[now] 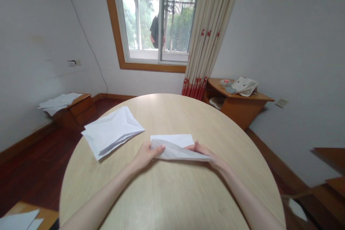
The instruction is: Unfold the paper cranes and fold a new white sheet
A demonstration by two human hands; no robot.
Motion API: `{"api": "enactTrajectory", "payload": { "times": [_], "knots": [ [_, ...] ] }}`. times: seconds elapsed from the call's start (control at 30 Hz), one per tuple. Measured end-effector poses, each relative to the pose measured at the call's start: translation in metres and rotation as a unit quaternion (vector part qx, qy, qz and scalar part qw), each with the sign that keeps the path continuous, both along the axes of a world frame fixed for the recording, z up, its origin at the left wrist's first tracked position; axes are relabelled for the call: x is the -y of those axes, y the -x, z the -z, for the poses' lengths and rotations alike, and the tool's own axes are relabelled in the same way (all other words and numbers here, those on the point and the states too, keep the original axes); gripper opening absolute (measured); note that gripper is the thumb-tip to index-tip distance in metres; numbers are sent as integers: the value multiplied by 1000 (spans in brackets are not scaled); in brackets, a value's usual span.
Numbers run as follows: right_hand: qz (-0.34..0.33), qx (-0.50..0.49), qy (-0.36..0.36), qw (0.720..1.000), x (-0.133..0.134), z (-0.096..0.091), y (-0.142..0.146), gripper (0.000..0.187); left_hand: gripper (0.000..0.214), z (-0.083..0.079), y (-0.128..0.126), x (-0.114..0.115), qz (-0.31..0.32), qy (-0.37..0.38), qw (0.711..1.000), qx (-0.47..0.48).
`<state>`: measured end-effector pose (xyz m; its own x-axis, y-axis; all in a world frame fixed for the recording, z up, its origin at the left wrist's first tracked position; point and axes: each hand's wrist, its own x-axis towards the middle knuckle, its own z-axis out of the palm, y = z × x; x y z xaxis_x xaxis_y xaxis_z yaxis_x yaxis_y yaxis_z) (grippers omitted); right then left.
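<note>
A white sheet of paper (pixel 175 150), partly folded, lies near the middle of the round table (pixel 167 194). Its near flap is raised and slants up toward the left. My left hand (pixel 147 154) grips the left end of the flap, thumb on top and the other fingers mostly hidden beneath. At the other end, my right hand (pixel 206 152) has its fingers behind the flap, with the paper's right corner lying across the hand. To the left rests a loose stack of folded white papers (pixel 113 129), its edges uneven.
A wooden corner shelf (pixel 242 109) holding a cloth bag (pixel 244 86) stands beyond the table at right. At left, a low cabinet (pixel 83 109) carries papers (pixel 58 102). More white sheets (pixel 20 221) lie on a wooden surface at the lower left. A curtain (pixel 207 36) hangs by the window.
</note>
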<state>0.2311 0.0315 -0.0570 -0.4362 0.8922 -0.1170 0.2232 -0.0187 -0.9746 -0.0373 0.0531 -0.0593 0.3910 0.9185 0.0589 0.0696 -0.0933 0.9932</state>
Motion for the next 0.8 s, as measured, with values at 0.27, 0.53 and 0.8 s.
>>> {"api": "enactTrajectory", "payload": {
  "times": [0.27, 0.53, 0.8],
  "knots": [
    [100, -74, 14, 992, -6, 2, 2, 114, 46, -2, -3, 0, -97, -50, 994, -28],
    [125, -65, -13, 990, 2, 2, 8, 65, 46, -1, -4, 3, -194, -125, 961, -150],
    [191, -65, -31, 979, 2, 9, 22, 49, 37, 0, -4, 6, -266, -191, 892, -311]
  ]
}}
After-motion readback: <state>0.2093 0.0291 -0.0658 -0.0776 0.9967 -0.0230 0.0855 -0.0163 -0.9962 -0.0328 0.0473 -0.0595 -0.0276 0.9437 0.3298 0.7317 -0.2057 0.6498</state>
